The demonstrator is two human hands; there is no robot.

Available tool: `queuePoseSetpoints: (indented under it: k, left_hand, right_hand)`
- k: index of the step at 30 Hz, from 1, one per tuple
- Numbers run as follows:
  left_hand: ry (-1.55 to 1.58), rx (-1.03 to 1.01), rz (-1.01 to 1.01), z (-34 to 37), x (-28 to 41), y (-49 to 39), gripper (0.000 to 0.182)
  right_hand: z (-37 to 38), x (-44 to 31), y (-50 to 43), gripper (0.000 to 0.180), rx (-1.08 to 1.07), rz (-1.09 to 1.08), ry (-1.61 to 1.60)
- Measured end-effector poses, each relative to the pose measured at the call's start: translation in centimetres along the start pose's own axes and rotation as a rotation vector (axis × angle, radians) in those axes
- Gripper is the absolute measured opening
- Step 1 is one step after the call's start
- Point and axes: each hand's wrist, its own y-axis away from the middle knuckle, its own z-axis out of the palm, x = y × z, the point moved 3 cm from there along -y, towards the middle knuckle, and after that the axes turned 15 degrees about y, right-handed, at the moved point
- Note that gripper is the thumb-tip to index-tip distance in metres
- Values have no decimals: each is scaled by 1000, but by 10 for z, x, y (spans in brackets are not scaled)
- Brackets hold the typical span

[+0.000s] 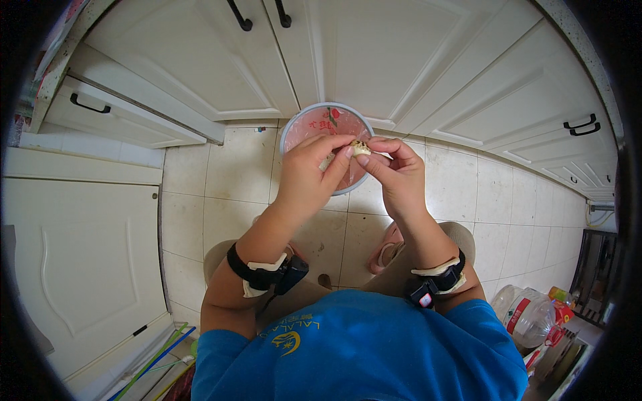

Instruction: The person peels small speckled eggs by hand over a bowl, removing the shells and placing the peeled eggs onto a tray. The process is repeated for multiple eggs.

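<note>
A small, pale, rounded food item with dark speckles on its upper side (360,148), perhaps a quail egg, is pinched between both hands. My left hand (317,163) holds its left side with thumb and fingertips. On the right, the thumb and fingers of my right hand (396,159) grip it too. Directly beneath is a round bin with a grey-blue rim (327,104) and a pink, printed inside, lined with clear plastic. Something pale lies partly hidden behind my left hand, too little seen to name.
White cabinet doors (396,55) with black handles stand just beyond the bin. Another white door (90,270) is at the left, near coloured sticks (155,358). Large clear plastic bottles (531,316) and a dark metal rack (594,275) are at the lower right. Tiles (235,165) cover the floor.
</note>
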Motion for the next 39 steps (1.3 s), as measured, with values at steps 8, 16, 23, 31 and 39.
queuePoseSetpoints:
  k: [8, 16, 23, 31, 39]
  left_hand:
    - [-248, -6, 205, 3, 2, 2, 20]
    - [-393, -64, 321, 3, 8, 3, 29]
    - [-370, -11, 375, 2, 5, 4, 26]
    - [-181, 119, 136, 0, 1, 3, 17]
    - [-142, 142, -32, -7, -12, 0, 17]
  right_hand:
    - [-1, 5, 1, 22, 0, 83, -74]
    - [1, 4, 2, 21, 30, 35, 26]
    - [3, 7, 3, 22, 25, 62, 7]
    - [2, 11, 3, 20, -35, 231, -171]
    - [3, 12, 2, 19, -156, 439, -496]
